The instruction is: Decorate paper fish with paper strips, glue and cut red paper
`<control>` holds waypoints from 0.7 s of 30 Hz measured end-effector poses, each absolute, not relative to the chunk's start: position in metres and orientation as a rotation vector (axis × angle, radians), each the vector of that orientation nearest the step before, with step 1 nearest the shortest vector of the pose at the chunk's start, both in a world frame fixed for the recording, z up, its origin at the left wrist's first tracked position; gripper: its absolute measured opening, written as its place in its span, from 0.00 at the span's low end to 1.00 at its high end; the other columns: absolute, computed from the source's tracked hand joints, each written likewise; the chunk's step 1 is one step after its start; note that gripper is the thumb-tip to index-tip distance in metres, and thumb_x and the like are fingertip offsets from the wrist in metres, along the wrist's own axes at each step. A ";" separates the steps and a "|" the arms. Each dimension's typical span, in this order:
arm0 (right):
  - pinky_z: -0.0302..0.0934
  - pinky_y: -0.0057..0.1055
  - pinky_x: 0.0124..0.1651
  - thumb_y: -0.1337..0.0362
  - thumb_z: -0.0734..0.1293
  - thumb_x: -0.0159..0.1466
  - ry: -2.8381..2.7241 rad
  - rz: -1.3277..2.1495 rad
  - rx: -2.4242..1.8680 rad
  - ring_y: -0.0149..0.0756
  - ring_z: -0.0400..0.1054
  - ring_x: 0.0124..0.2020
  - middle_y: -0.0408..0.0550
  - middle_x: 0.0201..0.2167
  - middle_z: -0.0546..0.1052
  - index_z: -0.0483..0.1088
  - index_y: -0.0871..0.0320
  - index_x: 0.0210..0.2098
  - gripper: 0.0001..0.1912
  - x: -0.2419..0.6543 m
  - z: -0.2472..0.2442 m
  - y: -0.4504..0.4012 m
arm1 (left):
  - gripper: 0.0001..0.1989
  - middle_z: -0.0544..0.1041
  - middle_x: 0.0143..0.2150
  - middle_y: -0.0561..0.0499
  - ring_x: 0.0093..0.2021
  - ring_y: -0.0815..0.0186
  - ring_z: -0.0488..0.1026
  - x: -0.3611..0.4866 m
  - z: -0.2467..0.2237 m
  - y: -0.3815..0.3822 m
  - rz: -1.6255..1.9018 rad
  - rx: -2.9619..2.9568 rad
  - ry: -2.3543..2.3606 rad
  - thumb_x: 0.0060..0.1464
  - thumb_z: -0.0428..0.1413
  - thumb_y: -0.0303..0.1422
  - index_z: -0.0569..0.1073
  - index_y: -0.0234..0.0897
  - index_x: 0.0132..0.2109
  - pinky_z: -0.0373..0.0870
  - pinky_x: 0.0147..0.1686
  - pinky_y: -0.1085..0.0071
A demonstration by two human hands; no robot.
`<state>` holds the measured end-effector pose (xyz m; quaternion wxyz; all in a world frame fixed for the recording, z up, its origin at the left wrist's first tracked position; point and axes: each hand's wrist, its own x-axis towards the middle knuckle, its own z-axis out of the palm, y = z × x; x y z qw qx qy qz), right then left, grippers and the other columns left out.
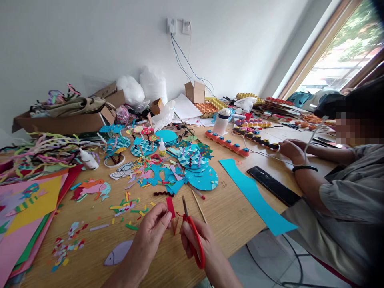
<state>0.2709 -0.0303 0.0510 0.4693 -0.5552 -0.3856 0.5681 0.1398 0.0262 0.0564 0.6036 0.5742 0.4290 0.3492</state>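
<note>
Between the thumb and fingers of my left hand is a small red paper piece, its free end pointing up. My right hand is closed on red-handled scissors, whose blades point up and away, just right of the paper and apart from it. Thin reddish strips show between the two hands. A purple paper fish lies on the table left of my left wrist. Beyond my hands are a dark brown fuzzy stem and a thin wooden stick.
Paper scraps, glue bottles and blue paper discs cover the wooden table. Coloured sheets lie at left. A blue paper strip and a black phone-like slab lie at right, near a seated person.
</note>
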 end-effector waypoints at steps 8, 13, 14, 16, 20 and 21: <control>0.50 0.24 0.24 0.56 0.69 0.49 -0.831 1.297 -1.204 0.26 0.55 0.21 0.38 0.21 0.64 0.61 0.58 0.28 0.16 0.254 0.063 -0.016 | 0.13 0.58 0.22 0.57 0.25 0.68 0.55 0.134 0.059 0.027 0.777 1.452 0.982 0.50 0.51 0.42 0.61 0.39 0.25 0.55 0.24 0.74; 0.49 0.24 0.23 0.60 0.67 0.48 -0.869 1.301 -1.206 0.26 0.54 0.20 0.36 0.19 0.62 0.59 0.58 0.26 0.12 0.250 0.070 -0.009 | 0.13 0.60 0.23 0.56 0.25 0.67 0.58 0.127 0.068 0.024 0.754 1.422 0.960 0.50 0.50 0.43 0.62 0.39 0.26 0.57 0.25 0.73; 0.50 0.24 0.24 0.61 0.67 0.48 -0.875 1.302 -1.201 0.26 0.54 0.20 0.37 0.19 0.63 0.59 0.58 0.26 0.11 0.249 0.071 -0.008 | 0.13 0.61 0.24 0.56 0.26 0.66 0.59 0.124 0.070 0.023 0.757 1.414 0.968 0.51 0.49 0.43 0.63 0.39 0.27 0.58 0.26 0.73; 0.51 0.24 0.24 0.63 0.66 0.47 -0.898 1.301 -1.203 0.26 0.55 0.21 0.37 0.20 0.64 0.60 0.58 0.26 0.10 0.248 0.073 -0.008 | 0.13 0.62 0.24 0.55 0.28 0.66 0.60 0.119 0.075 0.022 0.768 1.407 1.005 0.53 0.48 0.43 0.64 0.40 0.27 0.59 0.28 0.74; 0.51 0.24 0.23 0.64 0.66 0.47 -0.945 1.305 -1.226 0.26 0.56 0.21 0.38 0.21 0.64 0.60 0.57 0.26 0.10 0.243 0.074 -0.007 | 0.13 0.62 0.24 0.56 0.27 0.66 0.60 0.111 0.080 0.022 0.786 1.416 1.018 0.51 0.50 0.42 0.64 0.39 0.25 0.59 0.28 0.74; 0.51 0.24 0.23 0.64 0.66 0.47 -0.955 1.310 -1.226 0.26 0.56 0.21 0.37 0.21 0.63 0.59 0.57 0.26 0.10 0.241 0.073 -0.006 | 0.13 0.62 0.24 0.55 0.27 0.66 0.61 0.111 0.080 0.023 0.782 1.408 0.992 0.50 0.51 0.42 0.64 0.39 0.25 0.59 0.27 0.74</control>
